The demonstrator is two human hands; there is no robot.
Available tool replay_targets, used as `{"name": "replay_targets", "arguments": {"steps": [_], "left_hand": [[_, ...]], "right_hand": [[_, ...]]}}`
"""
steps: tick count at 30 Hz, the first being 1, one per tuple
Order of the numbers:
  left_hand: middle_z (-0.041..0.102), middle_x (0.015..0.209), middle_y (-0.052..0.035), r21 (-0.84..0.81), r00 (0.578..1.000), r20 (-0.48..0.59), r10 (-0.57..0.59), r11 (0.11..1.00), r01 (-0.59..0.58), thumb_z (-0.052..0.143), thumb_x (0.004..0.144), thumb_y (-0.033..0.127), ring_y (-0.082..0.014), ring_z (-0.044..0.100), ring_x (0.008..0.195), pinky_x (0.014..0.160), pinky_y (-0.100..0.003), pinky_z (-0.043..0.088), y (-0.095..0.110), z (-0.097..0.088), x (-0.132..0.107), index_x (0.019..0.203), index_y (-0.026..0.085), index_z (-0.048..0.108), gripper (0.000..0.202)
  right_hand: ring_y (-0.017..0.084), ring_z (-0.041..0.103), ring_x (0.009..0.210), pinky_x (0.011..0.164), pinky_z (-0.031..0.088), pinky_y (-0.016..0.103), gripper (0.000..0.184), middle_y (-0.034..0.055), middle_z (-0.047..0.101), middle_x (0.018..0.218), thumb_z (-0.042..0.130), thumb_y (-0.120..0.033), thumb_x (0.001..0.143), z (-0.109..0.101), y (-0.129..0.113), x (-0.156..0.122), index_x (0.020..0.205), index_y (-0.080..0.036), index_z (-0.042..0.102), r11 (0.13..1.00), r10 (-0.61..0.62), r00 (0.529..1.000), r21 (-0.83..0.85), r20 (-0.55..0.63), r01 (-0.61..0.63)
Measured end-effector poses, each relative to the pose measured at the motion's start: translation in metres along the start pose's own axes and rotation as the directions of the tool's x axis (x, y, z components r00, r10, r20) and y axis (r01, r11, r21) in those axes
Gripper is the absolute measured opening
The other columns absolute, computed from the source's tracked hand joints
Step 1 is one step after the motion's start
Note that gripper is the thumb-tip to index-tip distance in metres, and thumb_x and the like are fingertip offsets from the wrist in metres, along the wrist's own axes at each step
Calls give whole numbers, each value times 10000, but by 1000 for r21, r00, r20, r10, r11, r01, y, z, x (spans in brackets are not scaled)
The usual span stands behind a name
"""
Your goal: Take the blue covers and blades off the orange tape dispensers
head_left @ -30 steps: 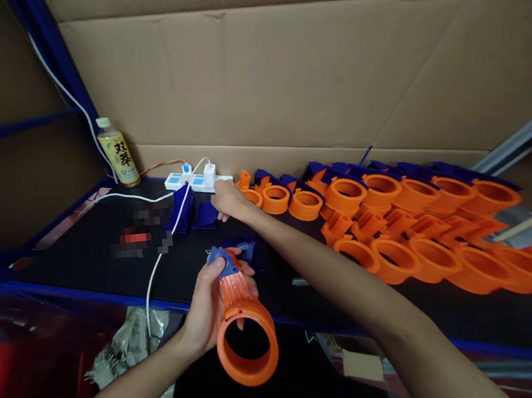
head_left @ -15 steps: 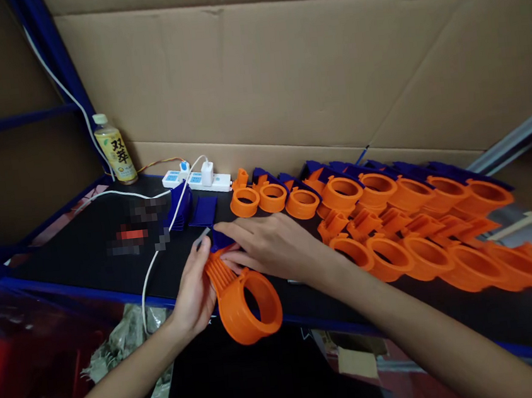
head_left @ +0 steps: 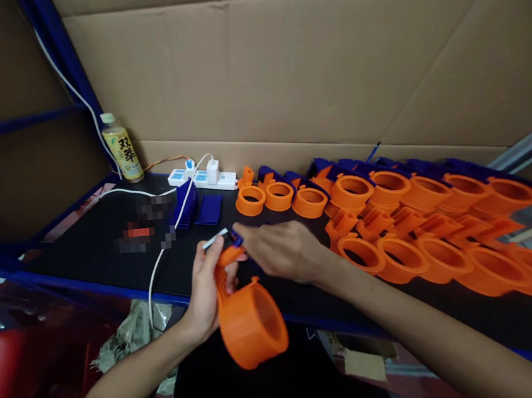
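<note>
An orange tape dispenser is in my left hand, its round ring hanging down toward me. My left fingers wrap its neck, with the thumb near a pale serrated blade strip at the upper end. My right hand pinches a small dark blue plastic part at that same end. Its fingertips are partly hidden and slightly blurred. Whether the blue part is fixed to the orange body I cannot tell.
Several orange dispensers stand in two rows at the right, the back ones with blue parts. Behind my hands lie blue flaps, a power strip and a white cable. A drink bottle stands at the back left.
My right hand has drawn slightly right, with the blue part in its fingers. The dispenser has turned and its ring sits a little lower. The serrated strip shows more clearly.
</note>
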State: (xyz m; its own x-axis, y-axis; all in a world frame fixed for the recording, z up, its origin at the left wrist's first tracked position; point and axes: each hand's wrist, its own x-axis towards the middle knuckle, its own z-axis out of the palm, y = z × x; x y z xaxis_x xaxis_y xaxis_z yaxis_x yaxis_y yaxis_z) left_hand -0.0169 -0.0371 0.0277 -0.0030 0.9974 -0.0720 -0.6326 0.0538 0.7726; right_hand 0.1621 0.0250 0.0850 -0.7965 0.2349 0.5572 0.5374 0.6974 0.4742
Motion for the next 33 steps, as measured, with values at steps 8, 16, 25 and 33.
{"name": "replay_targets", "arguments": {"steps": [8,16,25,33], "left_hand": [[650,652,21,84,998,64,-6,996,1,577,924,461,-34,348,359,407,-173,296,1,-1,0,877,211,440,289],[702,670,-27,195,982,151,-113,977,82,653,867,408,-26,313,338,379,-188,212,-10,-10,4,924,184,528,263],[596,493,50,273,975,198,-97,961,41,696,831,361,-46,325,320,455,-222,325,-11,-10,7,999,169,605,271],[455,435,105,394,965,256,-63,918,-45,659,875,352,-49,320,306,375,-198,223,-18,-16,8,989,187,590,211]], "right_hand": [[199,661,865,595,313,276,373,87,726,1012,404,-385,1035,19,41,-4,1033,-182,717,926,348,779,-62,521,-372],[187,635,978,682,388,257,359,88,668,1166,413,-353,1037,44,25,-10,1249,-227,673,922,254,728,69,637,-382],[212,582,1154,928,454,333,425,65,632,1310,533,-240,943,26,29,-8,1359,-252,616,760,208,774,400,598,-513],[117,588,794,729,420,246,219,35,678,930,593,-345,948,-13,8,9,1039,-219,747,478,104,824,699,557,-532]]}}
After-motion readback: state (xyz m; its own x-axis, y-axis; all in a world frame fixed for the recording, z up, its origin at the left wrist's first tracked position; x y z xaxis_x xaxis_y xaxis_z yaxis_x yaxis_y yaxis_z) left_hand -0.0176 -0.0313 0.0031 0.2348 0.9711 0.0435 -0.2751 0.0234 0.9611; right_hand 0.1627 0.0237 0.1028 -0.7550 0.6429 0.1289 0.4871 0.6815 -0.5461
